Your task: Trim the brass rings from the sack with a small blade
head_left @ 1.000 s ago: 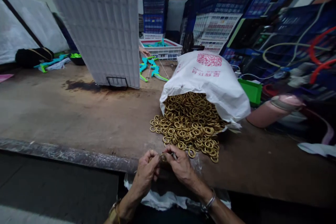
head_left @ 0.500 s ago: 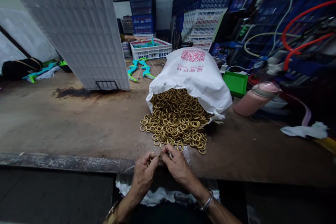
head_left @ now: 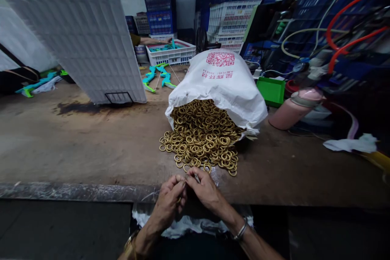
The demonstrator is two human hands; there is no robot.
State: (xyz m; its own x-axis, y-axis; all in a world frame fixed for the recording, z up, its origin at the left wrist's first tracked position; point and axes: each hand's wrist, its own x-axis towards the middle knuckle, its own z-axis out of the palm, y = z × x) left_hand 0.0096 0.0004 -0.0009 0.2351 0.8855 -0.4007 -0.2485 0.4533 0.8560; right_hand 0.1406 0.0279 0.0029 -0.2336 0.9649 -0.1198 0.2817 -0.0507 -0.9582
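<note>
My left hand (head_left: 168, 202) and my right hand (head_left: 206, 191) meet at the near edge of the workbench (head_left: 76, 146), fingertips pinched together. The left fingers close on a small brass ring (head_left: 178, 199). The right hand pinches a thin metal piece (head_left: 197, 178) between thumb and fingers. Just beyond them lies a heap of brass rings (head_left: 201, 138) spilling from a white sack (head_left: 217, 83) with red print, lying on its side. A clear plastic bag (head_left: 183, 223) hangs below the bench edge under my hands.
A white ribbed panel (head_left: 82, 32) stands at the left. Teal toy bows (head_left: 158, 76) and a white crate (head_left: 170, 53) sit at the back, where another person's arm (head_left: 149, 41) reaches. A green tray (head_left: 271, 90), pink bottle (head_left: 295, 107), hoses and stacked crates crowd the right.
The view has shifted, so the sack and rings now sit further left and higher. My hands stay pinched together at the bench edge; the ring has sunk lower into the left fingers.
</note>
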